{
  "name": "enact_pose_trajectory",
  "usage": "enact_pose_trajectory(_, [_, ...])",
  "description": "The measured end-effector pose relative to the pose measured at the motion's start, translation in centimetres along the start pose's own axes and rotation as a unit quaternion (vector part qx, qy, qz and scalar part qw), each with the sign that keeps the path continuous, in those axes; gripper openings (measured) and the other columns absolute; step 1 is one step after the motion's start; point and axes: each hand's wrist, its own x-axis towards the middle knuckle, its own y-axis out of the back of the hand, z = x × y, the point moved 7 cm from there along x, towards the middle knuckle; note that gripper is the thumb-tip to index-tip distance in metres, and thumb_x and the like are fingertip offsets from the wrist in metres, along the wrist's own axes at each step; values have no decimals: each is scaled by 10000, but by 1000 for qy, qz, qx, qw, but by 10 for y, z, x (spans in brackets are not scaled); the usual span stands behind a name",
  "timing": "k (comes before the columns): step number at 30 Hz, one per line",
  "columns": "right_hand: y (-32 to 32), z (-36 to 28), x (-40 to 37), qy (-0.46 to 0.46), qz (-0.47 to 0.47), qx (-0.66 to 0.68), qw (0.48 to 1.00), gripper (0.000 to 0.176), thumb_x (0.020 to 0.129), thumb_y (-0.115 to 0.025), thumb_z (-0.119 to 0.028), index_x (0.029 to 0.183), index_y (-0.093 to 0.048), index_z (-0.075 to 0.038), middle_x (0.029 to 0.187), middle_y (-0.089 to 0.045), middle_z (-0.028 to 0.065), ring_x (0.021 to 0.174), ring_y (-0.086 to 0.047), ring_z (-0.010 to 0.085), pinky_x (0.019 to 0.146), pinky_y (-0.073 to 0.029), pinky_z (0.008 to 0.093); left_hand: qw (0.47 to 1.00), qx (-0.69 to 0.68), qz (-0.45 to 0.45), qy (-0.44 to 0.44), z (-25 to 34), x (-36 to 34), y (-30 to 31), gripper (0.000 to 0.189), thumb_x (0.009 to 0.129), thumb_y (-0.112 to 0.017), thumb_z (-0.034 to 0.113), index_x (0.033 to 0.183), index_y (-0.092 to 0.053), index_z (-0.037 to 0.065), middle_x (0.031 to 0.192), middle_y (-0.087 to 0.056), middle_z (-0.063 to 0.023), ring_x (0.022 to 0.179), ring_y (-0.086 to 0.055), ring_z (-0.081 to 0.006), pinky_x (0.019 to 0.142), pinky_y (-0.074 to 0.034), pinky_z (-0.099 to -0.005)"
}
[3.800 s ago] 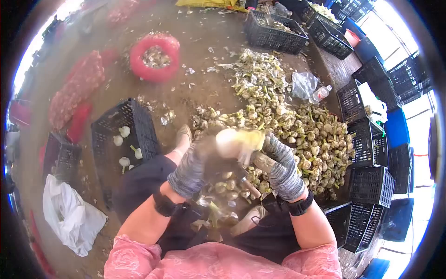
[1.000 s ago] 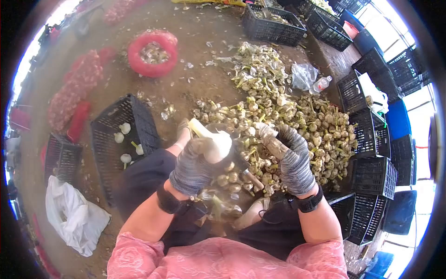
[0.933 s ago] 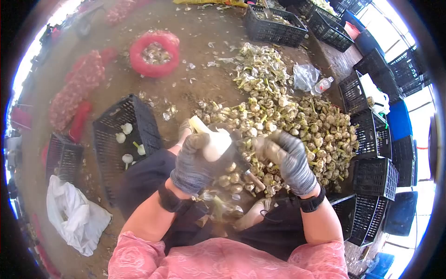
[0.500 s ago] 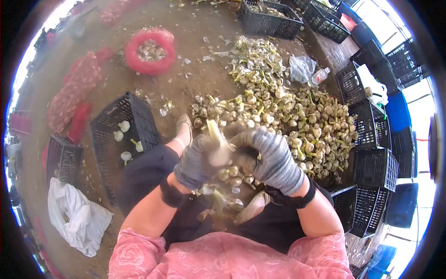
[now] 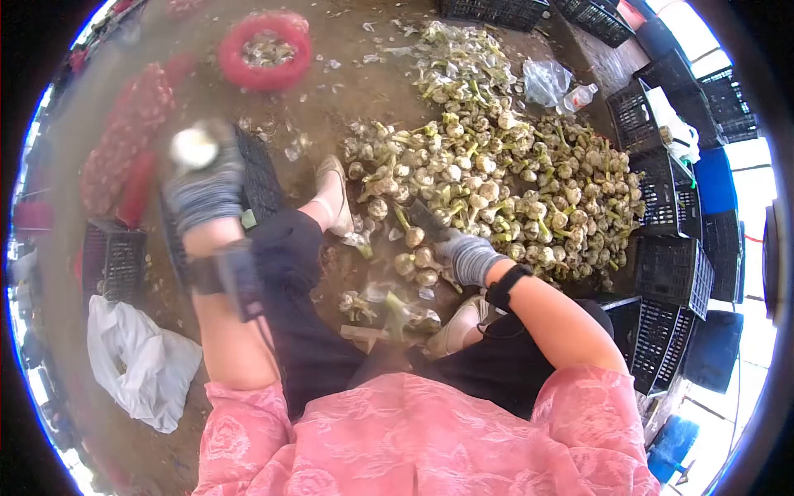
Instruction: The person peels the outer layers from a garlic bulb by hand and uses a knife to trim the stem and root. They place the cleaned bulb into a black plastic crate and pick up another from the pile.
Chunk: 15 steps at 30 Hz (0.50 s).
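Note:
My left hand [image 5: 203, 178], in a grey striped glove and blurred by motion, is closed on a white garlic bulb [image 5: 194, 149] above the black crate [image 5: 260, 178] at the left. Gloved the same way, my right hand [image 5: 470, 256] grips a dark blade-like tool [image 5: 428, 220], which points up and left at the near edge of the garlic pile [image 5: 496, 178]. A few loose bulbs [image 5: 416, 263] lie on the ground just left of the right hand. The crate's inside is mostly hidden by my left arm.
Stacked black crates [image 5: 674, 269] line the right side. A plastic bottle [image 5: 579, 97] and a clear bag [image 5: 546, 81] lie behind the pile. A red net ring [image 5: 265, 78] stands at the upper left, and a white sack [image 5: 141, 364] lies at the lower left.
My hands have parted. The left hand has moved left and up to the crate with the bulb; the right has lowered slightly, and its dark tool now shows. The view has tilted down a little.

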Motion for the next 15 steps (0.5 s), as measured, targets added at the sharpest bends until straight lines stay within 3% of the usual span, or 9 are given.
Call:
enact_pose_trajectory(1, [-21,22,8,-127,-50,88,987,327,702,-598,-176,1025,-600,-127,1088,-532,150,1003,-536,331,825,-455,369,995,-10,42,-86,28,2,-1,366,833,-453,263,1028,-482,-46,1002,-551,-176,940,-538,-277,804,-489,-398])
enact_pose_trajectory(2, [-45,31,14,-65,-60,-9,996,366,690,-617,-219,1047,-598,-141,1116,-525,147,1013,-535,320,835,-454,367,983,-11,90,-158,50,3,2,364,849,-445,266,1030,-479,-48,1005,-549,-172,940,-535,-275,805,-488,-398])
enact_pose_trajectory(3, [-76,49,29,-76,-152,-14,985,449,682,-635,-244,1118,-555,-171,1120,-522,142,1017,-538,297,832,-457,367,971,-9,129,-202,62,3,7,363,865,-437,270,1032,-476,-50,1008,-546,-168,939,-532,-274,806,-486,-399])
enact_pose_trajectory(5, [-66,56,22,-206,-100,75,970,492,708,-620,-238,1183,-499,-202,1105,-541,122,990,-558,278,823,-461,375,974,-59,143,-168,72,17,28,372,854,-453,251,1046,-462,-67,1097,-496,-202,997,-505,-290,868,-454,-412])
enact_pose_trajectory(7, [-98,66,40,-177,-52,39,982,486,685,-636,-209,1154,-519,-159,1086,-555,142,980,-564,283,797,-470,377,992,-3,64,-106,60,25,21,368,854,-448,209,1093,-443,-72,1104,-500,-208,989,-513,-293,874,-446,-417])
enact_pose_trajectory(8, [-101,71,49,-148,0,4,989,481,662,-652,-180,1126,-539,-116,1067,-568,162,969,-570,288,772,-479,379,996,-84,35,-21,43,19,15,325,851,-457,163,1080,-475,-66,1110,-509,-202,993,-515,-296,842,-458,-413])
enact_pose_trajectory(9, [-104,75,53,-167,-53,-11,985,482,665,-656,-187,1125,-536,-106,981,-609,161,910,-596,288,736,-491,358,995,-87,34,-17,42,25,17,325,851,-457,163,1080,-475,-66,1110,-509,-202,993,-515,-296,842,-458,-413])
enact_pose_trajectory(12, [-124,103,63,-202,-39,44,978,444,682,-634,-167,1106,-539,-77,951,-614,173,880,-604,303,725,-493,361,972,227,-34,-53,41,36,17,376,846,-436,137,1153,-427,-79,1078,-531,-208,936,-540,-291,796,-449,-390])
enact_pose_trajectory(15, [-104,96,57,-241,27,109,964,302,695,-618,-125,980,-590,-29,959,-595,224,898,-596,303,722,-492,373,989,67,-113,68,14,33,3,379,838,-442,117,1157,-423,-88,1010,-549,-183,828,-535,-256,719,-448,-373])
